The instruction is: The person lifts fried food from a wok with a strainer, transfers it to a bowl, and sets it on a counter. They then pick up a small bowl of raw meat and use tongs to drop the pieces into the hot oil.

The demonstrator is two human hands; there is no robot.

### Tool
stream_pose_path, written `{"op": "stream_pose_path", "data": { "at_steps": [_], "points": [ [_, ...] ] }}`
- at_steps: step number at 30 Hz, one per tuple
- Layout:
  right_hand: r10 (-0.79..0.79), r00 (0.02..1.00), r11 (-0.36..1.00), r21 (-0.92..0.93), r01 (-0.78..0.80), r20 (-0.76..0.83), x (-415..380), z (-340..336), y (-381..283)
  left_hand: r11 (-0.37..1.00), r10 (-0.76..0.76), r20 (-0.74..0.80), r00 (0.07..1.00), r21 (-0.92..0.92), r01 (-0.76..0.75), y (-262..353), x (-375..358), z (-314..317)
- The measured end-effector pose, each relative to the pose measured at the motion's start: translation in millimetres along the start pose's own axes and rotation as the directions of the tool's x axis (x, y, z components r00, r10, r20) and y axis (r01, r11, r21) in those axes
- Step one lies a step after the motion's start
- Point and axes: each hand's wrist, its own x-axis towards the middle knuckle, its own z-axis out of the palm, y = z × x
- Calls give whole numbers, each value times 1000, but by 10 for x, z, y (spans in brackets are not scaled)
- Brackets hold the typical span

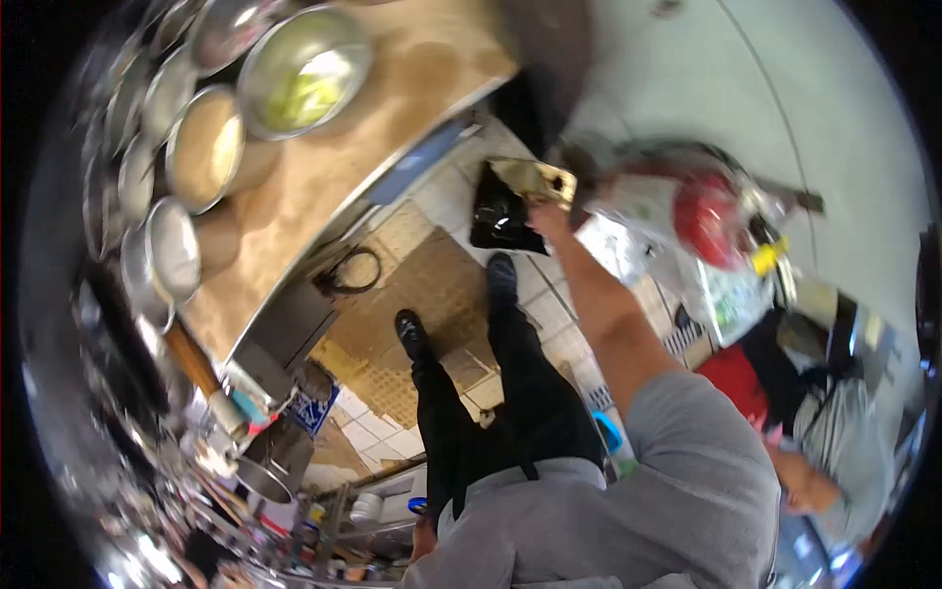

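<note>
My right hand is closed on the near right edge of a square tin, with my arm stretched forward. Dark and glossy on one side, gold-coloured at its far corner, the tin is just beyond my shoes; its contents I cannot make out. My left hand hangs low at the bottom of the view, beside my hip. Its fingers are mostly hidden.
Left of me, a worktop bears several metal pots, one a bowl of green pieces. Flattened cardboard covers floor tiles. A red fire extinguisher and plastic bags stand right. Another person is at the lower right.
</note>
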Motion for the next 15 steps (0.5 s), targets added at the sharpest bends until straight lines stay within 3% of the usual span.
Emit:
{"op": "stream_pose_path", "data": {
  "at_steps": [1,2,3,4,5,6,7,8,9,10,12,13,14,15],
  "points": [
    [457,808,847,457,-270,-371,-299,-245,-447,999,-36,1,999,2,36,57,85,-49],
    [674,693,548,803,-235,-257,-727,-860,-779,997,-71,-15,997,-3,71,135,206,-60],
    [674,683,503,852,-143,-283,-887,-700,-821,994,-110,-39,993,-11,110,223,294,-98],
    [662,657,628,745,-225,-359,-1106,-627,-906,988,-151,-71,986,-28,150,330,383,-150],
    [657,660,623,756,-202,-364,-1296,-398,-914,990,-140,-61,988,-19,139,422,472,-262],
    [650,665,616,767,-178,-368,-1480,-158,-864,996,4,-78,997,88,3,513,552,-420],
    [720,689,348,901,-260,-79,-1661,-70,-808,972,149,-81,986,193,-131,698,627,-566],
    [693,686,49,935,-352,222,-1860,39,-762,971,150,-71,986,201,-133,881,695,-676],
    [678,675,-39,931,-364,293,-2063,97,-710,992,-129,-57,990,-23,128,1038,747,-793],
    [656,668,-121,923,-367,351,-2167,92,-600,895,-385,9,923,-239,376,1078,826,-875],
    [665,684,-10,919,-394,300,-2301,164,-338,885,-344,22,939,-326,332,912,937,-1013],
    [682,694,142,889,-436,232,-2304,282,-134,862,-309,29,951,-413,293,819,949,-1087],
    [683,712,290,834,-469,163,-2232,442,104,889,-276,41,960,-368,271,729,937,-1141],
    [698,712,433,747,-504,76,-2086,657,368,993,-70,-20,997,-101,68,730,830,-1153]
  ]
}}
